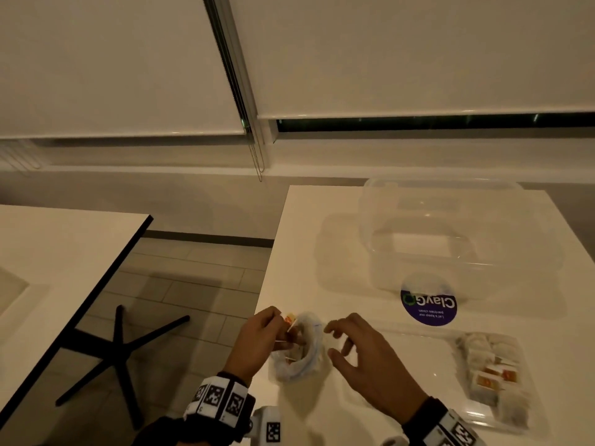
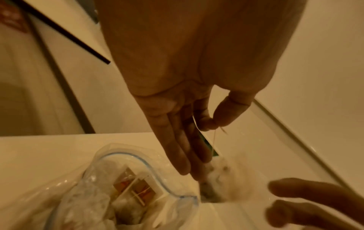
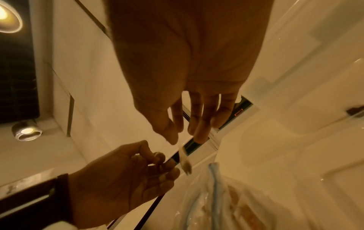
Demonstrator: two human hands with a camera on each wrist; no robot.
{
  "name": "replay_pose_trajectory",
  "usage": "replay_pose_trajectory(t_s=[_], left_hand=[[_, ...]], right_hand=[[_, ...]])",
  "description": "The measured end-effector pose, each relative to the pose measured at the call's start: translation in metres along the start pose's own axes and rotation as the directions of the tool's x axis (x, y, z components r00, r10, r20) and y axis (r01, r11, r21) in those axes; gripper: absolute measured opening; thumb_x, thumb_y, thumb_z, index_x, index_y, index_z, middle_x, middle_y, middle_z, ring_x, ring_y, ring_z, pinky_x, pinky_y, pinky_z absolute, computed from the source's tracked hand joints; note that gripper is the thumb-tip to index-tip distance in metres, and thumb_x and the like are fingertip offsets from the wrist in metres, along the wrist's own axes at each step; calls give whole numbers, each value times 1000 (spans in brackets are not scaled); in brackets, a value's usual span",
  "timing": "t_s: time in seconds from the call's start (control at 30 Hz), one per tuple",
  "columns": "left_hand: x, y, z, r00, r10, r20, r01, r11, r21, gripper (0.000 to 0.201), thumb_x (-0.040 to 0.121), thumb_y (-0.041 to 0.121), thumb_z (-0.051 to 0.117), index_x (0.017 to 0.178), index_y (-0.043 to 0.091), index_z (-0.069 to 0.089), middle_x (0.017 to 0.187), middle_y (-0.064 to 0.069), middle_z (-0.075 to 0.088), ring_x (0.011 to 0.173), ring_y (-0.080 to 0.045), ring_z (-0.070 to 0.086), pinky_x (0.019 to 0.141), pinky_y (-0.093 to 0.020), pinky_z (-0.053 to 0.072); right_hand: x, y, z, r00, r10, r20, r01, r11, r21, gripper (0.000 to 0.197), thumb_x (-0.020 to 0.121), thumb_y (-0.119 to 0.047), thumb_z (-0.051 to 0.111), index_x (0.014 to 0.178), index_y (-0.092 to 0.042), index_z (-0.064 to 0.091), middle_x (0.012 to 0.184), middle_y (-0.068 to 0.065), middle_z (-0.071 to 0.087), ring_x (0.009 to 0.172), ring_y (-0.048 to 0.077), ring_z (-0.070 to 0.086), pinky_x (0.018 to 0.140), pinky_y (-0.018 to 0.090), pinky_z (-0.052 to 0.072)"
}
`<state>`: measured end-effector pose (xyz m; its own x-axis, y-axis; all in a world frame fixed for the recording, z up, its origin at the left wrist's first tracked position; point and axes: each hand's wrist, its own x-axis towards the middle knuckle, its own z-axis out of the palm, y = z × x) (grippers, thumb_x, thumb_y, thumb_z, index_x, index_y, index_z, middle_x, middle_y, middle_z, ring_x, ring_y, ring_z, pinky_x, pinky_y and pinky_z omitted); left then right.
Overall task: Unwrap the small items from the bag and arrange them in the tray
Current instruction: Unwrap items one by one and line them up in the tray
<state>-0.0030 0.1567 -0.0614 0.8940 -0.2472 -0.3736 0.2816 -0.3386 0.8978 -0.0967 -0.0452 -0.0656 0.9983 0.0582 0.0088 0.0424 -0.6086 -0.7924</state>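
Note:
A clear zip bag (image 1: 301, 352) with a blue seal lies open near the table's front left edge, with tea bags inside (image 2: 135, 189). My left hand (image 1: 283, 329) hovers over its mouth. Thumb and forefinger (image 2: 213, 124) pinch the string of a tea bag, whose blurred pouch (image 2: 218, 179) hangs just past the bag's rim. An orange-and-white tag (image 1: 289, 318) shows by these fingers. My right hand (image 1: 335, 341) floats right of the bag, fingers spread and holding nothing (image 3: 186, 139). The clear tray (image 1: 515, 423) at the right holds several tea bags (image 1: 489, 375).
A large clear plastic box (image 1: 428, 239) with a handled lid stands at the back of the white table (image 1: 322, 252). A round purple sticker (image 1: 428, 305) lies in front of it. To the left are a floor gap, a black chair base (image 1: 119, 352) and another table (image 1: 48, 252).

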Motion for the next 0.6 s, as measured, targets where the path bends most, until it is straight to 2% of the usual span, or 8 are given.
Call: replay_pose_trajectory(t_s=[0.07, 0.13, 0.2, 0.27, 0.33, 0.43, 0.53, 0.6], left_hand=[[-10, 9, -3, 999, -5, 39, 9, 995, -96, 27, 98, 1, 41, 73, 4, 49, 95, -40, 63, 83, -37, 70, 80, -43, 59], [-19, 19, -4, 996, 23, 90, -8, 988, -157, 28, 97, -2, 37, 73, 4, 50, 95, -40, 63, 83, -40, 68, 82, -46, 58], [-24, 26, -5, 991, 55, 125, -35, 987, -160, 27, 98, -3, 37, 76, -1, 53, 94, -37, 65, 83, -39, 68, 83, -47, 59], [-24, 30, -6, 992, 72, 105, -59, 991, -122, 22, 99, -2, 39, 82, -10, 51, 93, -35, 66, 83, -37, 69, 83, -47, 59], [-21, 29, -7, 995, 66, 72, -60, 995, -81, 22, 99, 2, 42, 86, -14, 50, 88, -30, 68, 82, -35, 70, 81, -44, 58], [-19, 29, -8, 997, 56, 61, -56, 998, -10, 23, 96, 13, 49, 79, -2, 55, 73, -14, 68, 75, -27, 68, 72, -39, 53], [-27, 41, -9, 984, 121, 133, -126, 992, 31, 19, 76, 33, 55, 69, 16, 61, 70, -4, 66, 72, -22, 66, 69, -36, 47], [-34, 50, -9, 971, 168, 169, -172, 985, 12, 15, 68, 36, 54, 64, 24, 62, 69, 0, 65, 72, -19, 64, 70, -35, 47]], right_hand=[[7, -7, 6, 1000, 0, 18, -1, 998, 66, 41, 92, -33, 63, 126, -46, 46, 115, -25, 47, 94, 0, 57, 80, 14, 47], [13, -14, 9, 1000, 16, 26, -20, 988, 156, 48, 91, -42, 64, 133, -50, 40, 122, -28, 46, 100, -3, 57, 82, 13, 46], [19, -18, 10, 998, 47, 28, -53, 965, 258, 52, 88, -49, 64, 135, -49, 41, 124, -28, 49, 99, -5, 59, 80, 12, 48], [25, -15, 12, 998, 64, 25, -68, 954, 293, 52, 89, -45, 66, 136, -47, 43, 124, -23, 52, 97, -5, 61, 78, 9, 48], [29, -6, 17, 998, 51, 33, -58, 969, 240, 52, 91, -39, 66, 135, -48, 40, 125, -22, 49, 96, -3, 60, 78, 7, 46], [32, 7, 24, 997, 13, 77, -23, 991, 128, 55, 94, -32, 64, 138, -50, 36, 128, -21, 42, 97, -3, 58, 80, 8, 46], [36, 14, 29, 993, 19, 118, -28, 997, 77, 60, 92, -33, 65, 143, -46, 36, 130, -20, 39, 97, 0, 57, 79, 10, 47], [41, 14, 33, 988, 29, 151, -35, 999, 38, 64, 89, -39, 68, 144, -45, 36, 132, -18, 38, 99, 2, 57, 76, 9, 44]])
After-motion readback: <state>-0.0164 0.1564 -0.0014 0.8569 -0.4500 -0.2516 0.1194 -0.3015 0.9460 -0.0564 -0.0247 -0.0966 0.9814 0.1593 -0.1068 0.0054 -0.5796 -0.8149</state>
